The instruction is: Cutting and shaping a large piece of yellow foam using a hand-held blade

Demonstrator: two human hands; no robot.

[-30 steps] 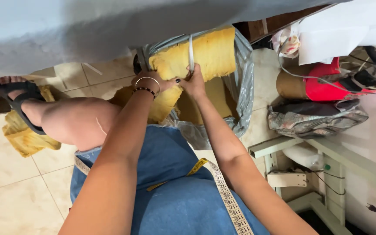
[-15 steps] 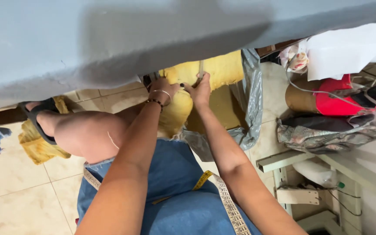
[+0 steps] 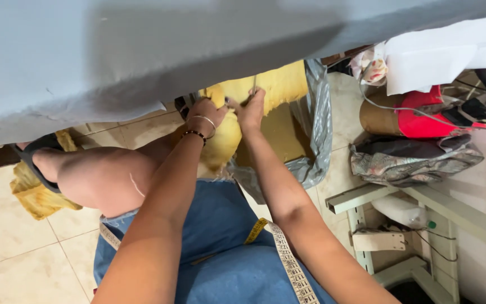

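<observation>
A thick roll of bright yellow fabric (image 3: 271, 93) lies just under the edge of a grey cloth-covered desk (image 3: 142, 50), resting in an opened grey plastic bag (image 3: 316, 118) on the tiled floor (image 3: 23, 259); the left hand (image 3: 206, 112), with a thin bangle and a dark beaded bracelet (image 3: 198, 134) at the wrist, grips the near end of the roll, its fingers curled closed against the yellow cloth; the right hand (image 3: 250, 110) lies just beside it on the same roll, its fingers pressed to the fabric around a narrow pale strip (image 3: 253, 84) that crosses the roll, though whether they pinch that strip cannot be told; both forearms reach forward from the bottom of the view over a lap in blue denim (image 3: 220, 247), across which a yellow and white measuring tape (image 3: 288, 264) trails; a bare knee is raised to the left, the foot in a dark sandal (image 3: 29, 160) set on a folded piece of yellow cloth (image 3: 40, 197) on the floor; to the right, well apart from the hands, stand a white metal frame (image 3: 400, 225), a bundle of grey patterned fabric (image 3: 417, 157), a brown cardboard roll wrapped in red material (image 3: 417, 115), and white sheets of paper (image 3: 440, 53) near the desk's edge.
</observation>
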